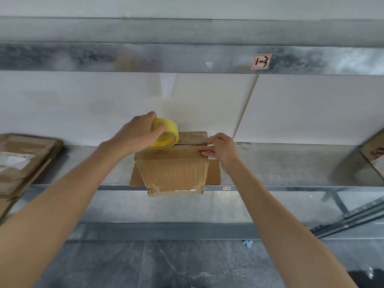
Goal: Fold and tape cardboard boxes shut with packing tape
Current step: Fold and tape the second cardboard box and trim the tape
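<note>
Two hands bracketed the box (172, 169) on the shelf (280, 163) — our left hand (137, 136) gripped the tape roll (166, 134) at the seam's (191, 144) left end, our right hand (222, 150) pressed flat at its right.

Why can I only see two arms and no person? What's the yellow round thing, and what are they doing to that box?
The camera sits on the person's head and looks down, so only their arms show. That is the one picture here. The left hand grips a yellow tape roll on top of a cardboard box. The right hand presses its fingers on the box's right edge, where a clear strip of tape seems to run along the gap between the flaps. The box stands on a metal shelf. A pile of flattened boxes lies to the left.
</note>
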A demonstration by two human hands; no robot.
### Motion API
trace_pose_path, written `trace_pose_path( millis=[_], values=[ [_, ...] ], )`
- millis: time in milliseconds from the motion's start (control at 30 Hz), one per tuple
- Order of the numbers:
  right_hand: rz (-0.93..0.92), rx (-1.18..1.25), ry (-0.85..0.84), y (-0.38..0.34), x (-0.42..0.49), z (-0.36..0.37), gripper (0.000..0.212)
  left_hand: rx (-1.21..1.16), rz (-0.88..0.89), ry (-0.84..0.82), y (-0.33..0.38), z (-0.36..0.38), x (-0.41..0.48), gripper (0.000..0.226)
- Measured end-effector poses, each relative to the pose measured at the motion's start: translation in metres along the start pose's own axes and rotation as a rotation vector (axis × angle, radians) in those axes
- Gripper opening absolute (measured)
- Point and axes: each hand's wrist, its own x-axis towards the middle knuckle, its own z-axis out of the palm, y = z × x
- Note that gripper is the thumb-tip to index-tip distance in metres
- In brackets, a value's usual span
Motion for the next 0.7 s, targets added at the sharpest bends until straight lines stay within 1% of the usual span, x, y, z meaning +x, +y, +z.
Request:
trace_pose_path(
  millis=[100,233,333,433,567,700],
  values=[
    [0.015,0.011,0.019,0.000,0.001,0.000,0.022,0.086,0.024,-0.003,0.003,0.001,0.006,0.033],
    [0.077,0.030,0.070,0.003,0.004,0.001,0.019,0.138,0.005,-0.035,0.009,0.004,0.011,0.030],
    [0.092,-0.044,0.132,0.005,0.006,0.000,0.021,0.161,0.019,-0.048,0.011,0.005,0.012,0.030],
    [0.092,-0.179,0.104,0.011,0.005,-0.004,0.023,0.165,0.033,-0.055,0.012,0.006,0.013,0.031],
    [0.128,-0.153,0.075,0.021,0.006,-0.006,0.024,0.177,0.039,-0.057,0.014,0.008,0.014,0.032],
    [0.077,-0.195,0.082,0.022,0.010,-0.005,0.023,0.173,0.038,-0.059,0.014,0.009,0.015,0.033]
  ],
)
